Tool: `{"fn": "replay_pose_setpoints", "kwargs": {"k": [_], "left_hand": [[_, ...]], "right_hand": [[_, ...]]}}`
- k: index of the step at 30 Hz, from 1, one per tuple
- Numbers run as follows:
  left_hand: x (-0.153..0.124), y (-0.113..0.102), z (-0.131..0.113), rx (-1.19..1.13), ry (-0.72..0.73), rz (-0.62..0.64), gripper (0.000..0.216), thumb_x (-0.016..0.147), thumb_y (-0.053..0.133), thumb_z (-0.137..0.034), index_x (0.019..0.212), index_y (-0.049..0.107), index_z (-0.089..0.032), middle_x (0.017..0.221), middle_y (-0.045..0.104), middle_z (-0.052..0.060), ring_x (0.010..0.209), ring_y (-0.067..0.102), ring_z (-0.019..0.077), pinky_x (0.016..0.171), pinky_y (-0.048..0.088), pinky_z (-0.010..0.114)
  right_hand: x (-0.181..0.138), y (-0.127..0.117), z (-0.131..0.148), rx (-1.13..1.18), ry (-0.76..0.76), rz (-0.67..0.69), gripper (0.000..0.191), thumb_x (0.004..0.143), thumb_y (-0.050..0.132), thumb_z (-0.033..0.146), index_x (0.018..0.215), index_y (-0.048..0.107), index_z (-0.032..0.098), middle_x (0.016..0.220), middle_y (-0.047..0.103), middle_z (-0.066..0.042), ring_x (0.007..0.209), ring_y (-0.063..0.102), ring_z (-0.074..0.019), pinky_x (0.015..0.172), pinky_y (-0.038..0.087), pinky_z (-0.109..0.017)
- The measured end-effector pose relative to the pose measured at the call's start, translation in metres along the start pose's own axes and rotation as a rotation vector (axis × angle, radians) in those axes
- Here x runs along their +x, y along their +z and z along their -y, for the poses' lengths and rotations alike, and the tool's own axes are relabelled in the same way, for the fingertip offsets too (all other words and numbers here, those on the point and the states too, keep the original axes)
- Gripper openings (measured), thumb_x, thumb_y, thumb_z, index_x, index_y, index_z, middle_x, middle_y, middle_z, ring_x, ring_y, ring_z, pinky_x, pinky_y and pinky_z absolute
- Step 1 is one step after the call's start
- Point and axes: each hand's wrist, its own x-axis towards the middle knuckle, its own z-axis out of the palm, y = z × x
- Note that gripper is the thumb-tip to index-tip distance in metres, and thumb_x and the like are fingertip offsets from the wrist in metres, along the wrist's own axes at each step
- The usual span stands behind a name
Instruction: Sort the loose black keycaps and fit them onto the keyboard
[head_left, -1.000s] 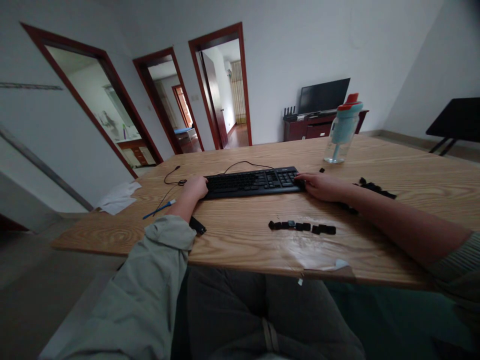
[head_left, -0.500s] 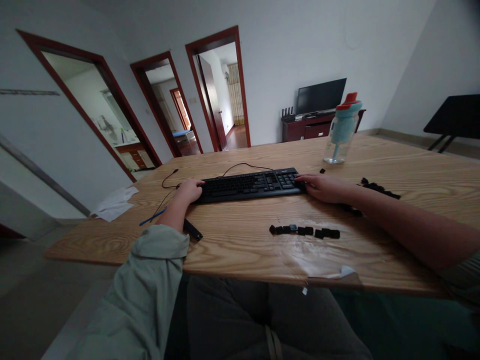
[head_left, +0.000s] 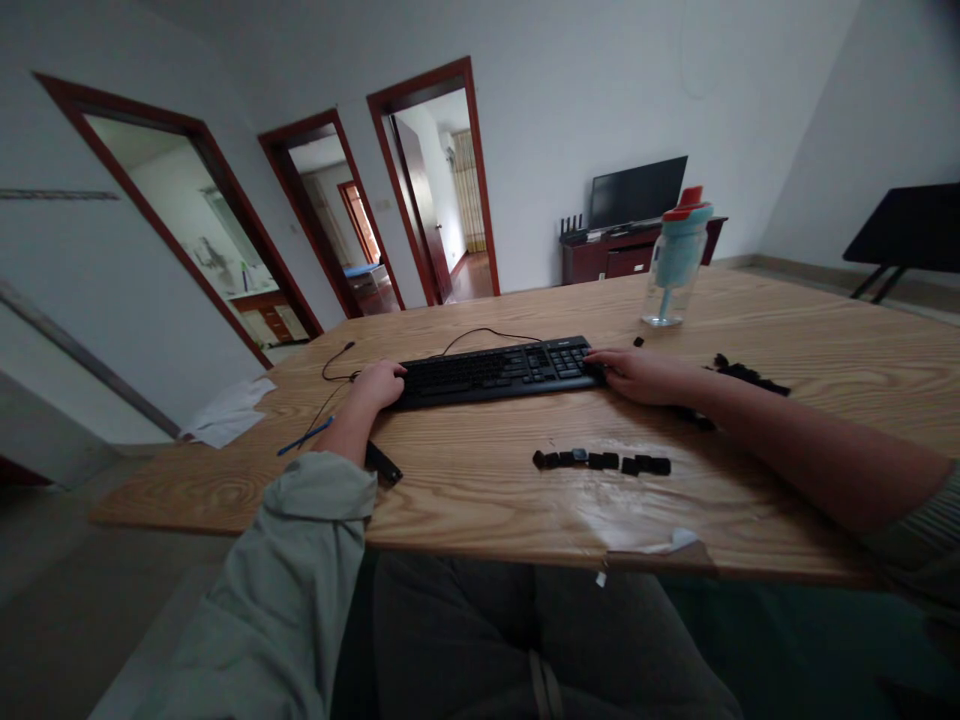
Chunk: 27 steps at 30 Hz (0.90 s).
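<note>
A black keyboard (head_left: 487,375) lies across the wooden table, its key rows facing up. At its left end, my left hand (head_left: 381,384) is closed on the edge, with the thumb over the top. My right hand (head_left: 634,374) grips the opposite end, fingers reaching over the number pad; its underside is hidden. Nearer to me lies a row of loose black keycaps (head_left: 604,461). More dark keycaps (head_left: 750,375) are gathered beyond my right forearm, and a few others are partly covered by it. One single keycap (head_left: 638,342) sits behind my right hand.
A clear bottle (head_left: 670,262) with a teal and red lid stands at the back right. Left of my wrist are a blue pen-like tool (head_left: 304,437), a cable (head_left: 330,372) and white paper (head_left: 229,412). A black object (head_left: 384,463) lies beside my left forearm.
The view has shifted slightly, moving the table's things a little left in the picture. Both hands stay at the keyboard's ends, and the keycaps show no clear change.
</note>
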Motion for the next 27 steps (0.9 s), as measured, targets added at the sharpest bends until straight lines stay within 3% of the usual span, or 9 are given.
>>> {"fn": "replay_pose_setpoints", "kwargs": {"k": [3, 5, 6, 9, 12, 15, 19, 23, 27], "left_hand": [[-0.015, -0.018, -0.034, -0.096, 0.131, -0.170, 0.031, 0.081, 0.051, -0.017, 0.098, 0.076, -0.021, 0.120, 0.068, 0.008, 0.112, 0.059, 0.0250, 0.101, 0.044, 0.035], [-0.036, -0.032, -0.072, -0.271, 0.351, -0.208, 0.026, 0.083, 0.050, -0.019, 0.095, 0.073, -0.019, 0.109, 0.069, 0.006, 0.105, 0.061, 0.0213, 0.096, 0.046, 0.032], [-0.048, -0.038, -0.092, -0.358, 0.477, -0.135, 0.024, 0.086, 0.050, -0.022, 0.097, 0.071, -0.019, 0.101, 0.070, 0.005, 0.095, 0.062, 0.0192, 0.088, 0.048, 0.031], [-0.086, -0.052, -0.145, -0.477, 0.774, 0.258, 0.025, 0.088, 0.057, -0.042, 0.093, 0.066, -0.019, 0.078, 0.065, 0.001, 0.069, 0.058, 0.0148, 0.062, 0.043, 0.026], [-0.107, -0.053, -0.168, -0.465, 0.864, 0.399, 0.029, 0.080, 0.069, -0.045, 0.094, 0.064, -0.020, 0.075, 0.063, -0.001, 0.064, 0.055, 0.0131, 0.056, 0.037, 0.025], [-0.108, -0.046, -0.168, -0.430, 0.875, 0.459, 0.030, 0.074, 0.075, -0.037, 0.097, 0.066, -0.020, 0.078, 0.064, -0.001, 0.066, 0.056, 0.0127, 0.058, 0.038, 0.025], [-0.096, -0.037, -0.158, -0.447, 0.828, 0.441, 0.018, 0.078, 0.064, -0.022, 0.094, 0.071, -0.019, 0.079, 0.067, -0.001, 0.067, 0.058, 0.0123, 0.061, 0.041, 0.024], [-0.068, -0.040, -0.136, -0.496, 0.689, 0.239, 0.028, 0.078, 0.063, -0.024, 0.103, 0.074, -0.019, 0.083, 0.070, 0.002, 0.072, 0.060, 0.0141, 0.065, 0.045, 0.025], [-0.026, -0.039, -0.084, -0.482, 0.401, -0.030, 0.033, 0.081, 0.063, -0.031, 0.109, 0.073, -0.017, 0.086, 0.072, 0.003, 0.074, 0.063, 0.0153, 0.071, 0.048, 0.026]], "right_hand": [[0.001, 0.001, -0.001, 0.018, 0.010, -0.010, 0.045, 0.085, 0.050, 0.026, 0.127, 0.065, 0.027, 0.134, 0.065, -0.004, 0.123, 0.060, -0.0288, 0.110, 0.045, -0.047], [0.000, 0.000, -0.001, 0.012, 0.014, -0.009, 0.046, 0.084, 0.051, 0.026, 0.128, 0.065, 0.028, 0.133, 0.066, -0.004, 0.123, 0.061, -0.0292, 0.110, 0.046, -0.047], [0.000, 0.000, -0.001, 0.007, 0.015, -0.005, 0.046, 0.085, 0.051, 0.026, 0.128, 0.064, 0.029, 0.133, 0.066, -0.003, 0.123, 0.061, -0.0290, 0.110, 0.046, -0.047], [-0.001, -0.002, 0.000, 0.003, 0.015, 0.003, 0.046, 0.086, 0.049, 0.027, 0.131, 0.063, 0.030, 0.134, 0.065, -0.003, 0.123, 0.061, -0.0279, 0.110, 0.046, -0.046], [-0.002, -0.003, 0.002, 0.014, 0.017, -0.001, 0.046, 0.087, 0.048, 0.027, 0.131, 0.063, 0.030, 0.134, 0.065, -0.002, 0.123, 0.060, -0.0285, 0.110, 0.045, -0.047], [-0.002, -0.004, 0.005, 0.014, 0.026, 0.005, 0.046, 0.087, 0.049, 0.028, 0.131, 0.063, 0.030, 0.134, 0.065, -0.003, 0.124, 0.060, -0.0291, 0.110, 0.046, -0.048], [-0.002, -0.005, 0.006, 0.023, 0.035, 0.015, 0.046, 0.087, 0.049, 0.028, 0.131, 0.063, 0.025, 0.135, 0.064, -0.006, 0.125, 0.059, -0.0297, 0.111, 0.044, -0.046], [-0.002, -0.006, 0.006, 0.012, 0.030, 0.019, 0.047, 0.086, 0.050, 0.028, 0.131, 0.063, 0.028, 0.134, 0.065, -0.004, 0.124, 0.060, -0.0291, 0.112, 0.044, -0.047], [-0.001, -0.006, 0.005, 0.000, 0.025, 0.016, 0.048, 0.085, 0.050, 0.026, 0.131, 0.063, 0.030, 0.133, 0.066, -0.002, 0.123, 0.060, -0.0287, 0.110, 0.046, -0.048]]}}
